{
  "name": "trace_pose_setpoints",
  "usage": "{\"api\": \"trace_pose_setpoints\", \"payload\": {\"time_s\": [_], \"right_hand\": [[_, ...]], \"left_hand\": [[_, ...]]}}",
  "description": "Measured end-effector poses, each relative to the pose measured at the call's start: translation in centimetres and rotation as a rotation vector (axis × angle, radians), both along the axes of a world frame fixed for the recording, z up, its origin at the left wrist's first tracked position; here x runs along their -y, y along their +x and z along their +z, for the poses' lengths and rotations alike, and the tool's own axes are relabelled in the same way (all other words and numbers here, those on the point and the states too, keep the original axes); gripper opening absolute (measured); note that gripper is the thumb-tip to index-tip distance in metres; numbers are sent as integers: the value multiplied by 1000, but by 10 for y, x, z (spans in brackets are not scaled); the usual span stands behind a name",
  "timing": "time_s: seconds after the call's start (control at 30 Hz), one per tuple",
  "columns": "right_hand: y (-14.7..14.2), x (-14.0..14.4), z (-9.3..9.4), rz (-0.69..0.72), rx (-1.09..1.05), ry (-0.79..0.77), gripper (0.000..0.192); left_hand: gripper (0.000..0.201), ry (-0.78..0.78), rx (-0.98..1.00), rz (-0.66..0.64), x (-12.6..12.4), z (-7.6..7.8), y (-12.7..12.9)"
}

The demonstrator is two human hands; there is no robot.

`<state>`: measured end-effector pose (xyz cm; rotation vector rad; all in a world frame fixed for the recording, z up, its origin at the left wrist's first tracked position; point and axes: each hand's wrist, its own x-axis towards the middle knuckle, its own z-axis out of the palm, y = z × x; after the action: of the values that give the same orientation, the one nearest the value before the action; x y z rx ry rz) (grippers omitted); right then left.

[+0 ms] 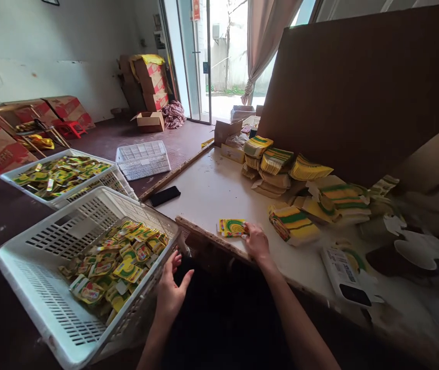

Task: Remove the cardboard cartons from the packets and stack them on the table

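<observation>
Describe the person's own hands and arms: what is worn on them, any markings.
Both arms are bare as far as the view shows: no sleeves, no gloves. The left hand and right hand show no rings, and the wrists carry no watch or bracelet. No markings or bandages can be seen on the forearms. The nails look short and unpainted, though they are small in this view.

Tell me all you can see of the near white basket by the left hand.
The near basket is white slotted plastic, rectangular, tilted with its far end raised. It holds a loose heap of small yellow-green packets, piled toward its right side. It sits left of the table, in front of a second basket. The left hand rests against its right wall, open, gripping nothing.
</observation>
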<state>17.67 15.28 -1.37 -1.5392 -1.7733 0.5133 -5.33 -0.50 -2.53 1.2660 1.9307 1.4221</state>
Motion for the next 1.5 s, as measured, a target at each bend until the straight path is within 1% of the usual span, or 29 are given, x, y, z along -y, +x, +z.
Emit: {"api": "trace_pose_setpoints", "payload": {"time_s": [0.1,0.2,0.3,0.37,0.4,0.47,0.5,0.53,0.63,0.7,0.77,0.87,0.93,0.97,1.03,1.13,1.23,1.37,1.43,1.5], "right_hand": [[2,3,1,-5,3,20,32],[3,10,10,-32,-29,27,26],[-3,28,23,-38,-83,20,23],[-12,48,32,27,-144,7,26],[-19,61,36,122,-222,-20,27],[-31,87,43,326,-334,-95,26],[-37,100,46,394,-374,-137,26],[-41,111,48,429,-421,-180,25],[-47,136,54,493,-553,-269,23],[-47,144,57,533,-613,-297,22],[-47,147,57,557,-633,-312,22],[-50,144,51,529,-639,-360,28],[-50,139,45,479,-684,-401,28],[-49,136,43,450,-724,-416,27],[-44,131,42,401,-813,-434,25],[-35,127,45,373,-900,-485,31],[-30,129,49,406,-911,-541,34],[-35,136,50,408,-922,-544,39],[-36,137,50,395,-924,-532,39],[-36,137,50,383,-929,-524,39]], "left_hand": [[53,12,96,-56,-2,6,10],[51,-12,179,-134,-2,14,18],[62,-47,335,-250,-5,18,31],[73,-32,485,-315,-11,19,42],[74,-8,573,-338,-15,20,47],[71,66,773,-362,-24,25,55],[68,103,874,-367,-28,29,58],[65,138,964,-365,-31,34,60],[55,234,1149,-337,-36,51,62],[47,315,1244,-271,-37,60,64],[46,379,1324,-152,-38,65,68],[53,402,1311,40,-37,64,77],[61,382,1247,86,-34,61,81],[66,369,1216,78,-32,60,83],[71,326,1177,20,-29,58,84],[60,213,1170,-37,-27,57,84],[48,128,1203,30,-28,55,83],[43,123,1225,119,-27,50,80],[42,128,1223,105,-25,48,78],[43,123,1228,37,-22,48,77]]}}
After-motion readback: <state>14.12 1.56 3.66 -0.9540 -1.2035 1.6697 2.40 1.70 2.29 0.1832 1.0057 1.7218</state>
